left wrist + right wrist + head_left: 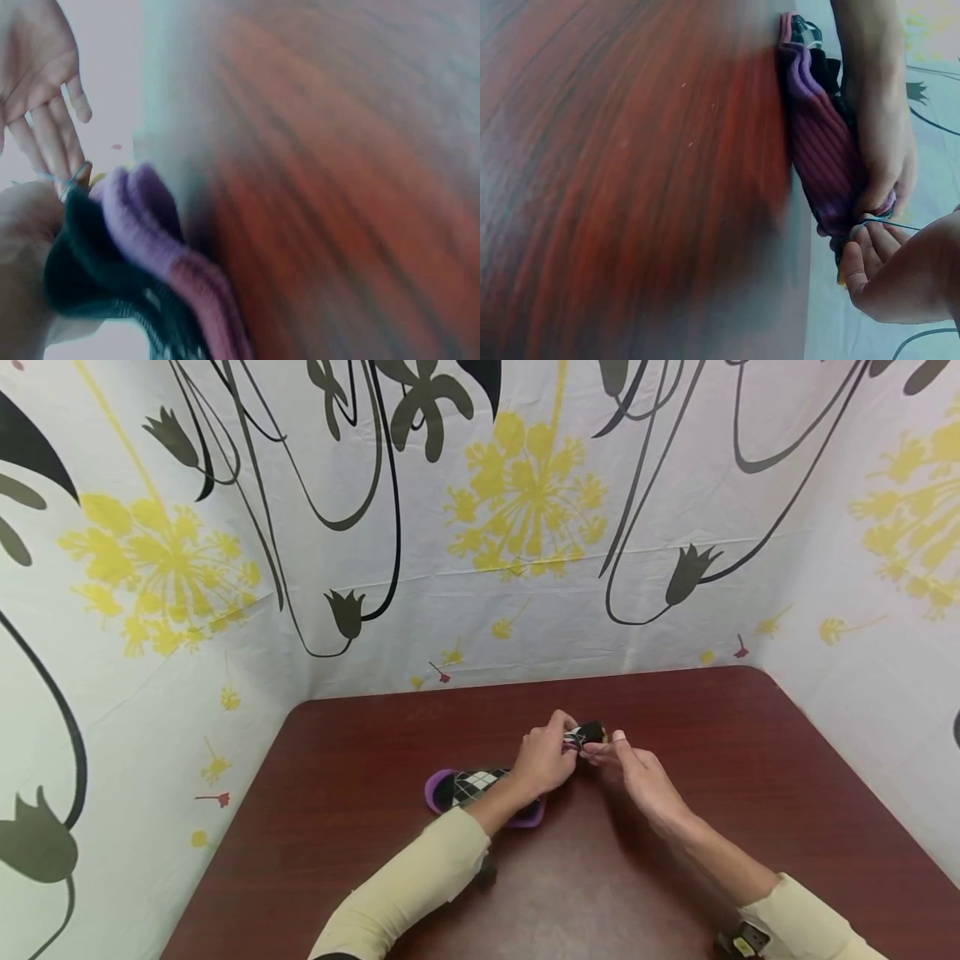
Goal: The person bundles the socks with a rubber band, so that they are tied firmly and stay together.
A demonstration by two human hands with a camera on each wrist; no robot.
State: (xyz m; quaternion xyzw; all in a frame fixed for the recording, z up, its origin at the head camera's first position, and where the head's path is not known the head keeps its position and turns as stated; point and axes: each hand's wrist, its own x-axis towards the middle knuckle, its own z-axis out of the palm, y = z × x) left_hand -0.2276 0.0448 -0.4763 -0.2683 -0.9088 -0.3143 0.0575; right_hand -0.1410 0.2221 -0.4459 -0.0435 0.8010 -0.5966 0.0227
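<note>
A pair of socks, purple-edged with a black-and-white argyle pattern, lies on the table under the left forearm. My left hand grips their far, bunched end. Ribbed purple and pink knit of the socks shows in the right wrist view, and purple beside dark folds in the left wrist view. A thin blue-grey cord runs at the gripped end. My right hand is close beside the left and pinches the cord at its fingertips. The exact hold is partly hidden.
The red-brown wooden table extends around both hands. White cloth with yellow and grey flower prints hangs behind and at the sides. A small dark device sits at the right sleeve.
</note>
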